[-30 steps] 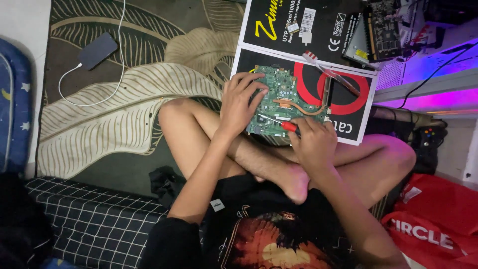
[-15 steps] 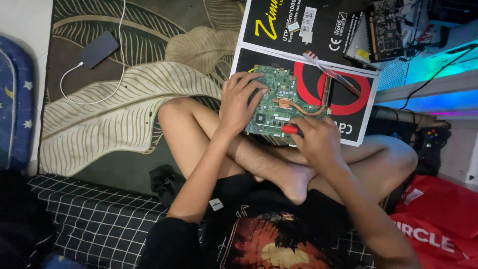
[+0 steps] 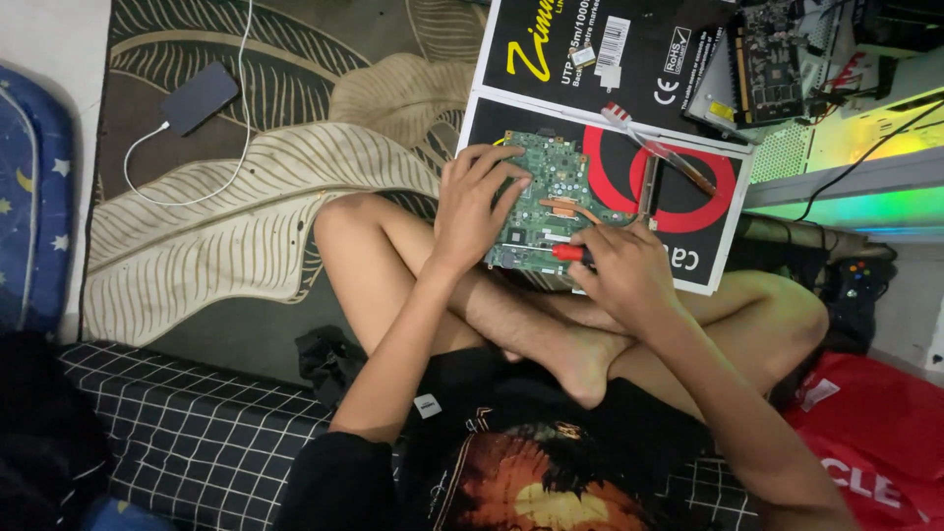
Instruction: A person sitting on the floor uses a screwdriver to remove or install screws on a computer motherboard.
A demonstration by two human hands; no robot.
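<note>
Bg stuff: dark rug w/ big cream leaf pattern (image 3: 246, 226) on floor. Phone (image 3: 200, 98) top left on rug, white cable (image 3: 187, 197) plugged in, looping past it. Blue cushion w/ stars/moons (image 3: 29, 177) at left edge. Black grid-check fabric (image 3: 197, 433) bottom left. Red plastic bag (image 3: 875, 452) bottom right. 2nd circuit board (image 3: 772, 59) top right, near a shelf lit green/yellow (image 3: 865, 147).

- The circuit board (image 3: 544, 200) lies on a flat box (image 3: 688, 211), beyond the crossed legs.
- A second box (image 3: 590, 49) lies behind it.
- A phone (image 3: 200, 98) lies well to the left, on the rug (image 3: 246, 226).
</note>
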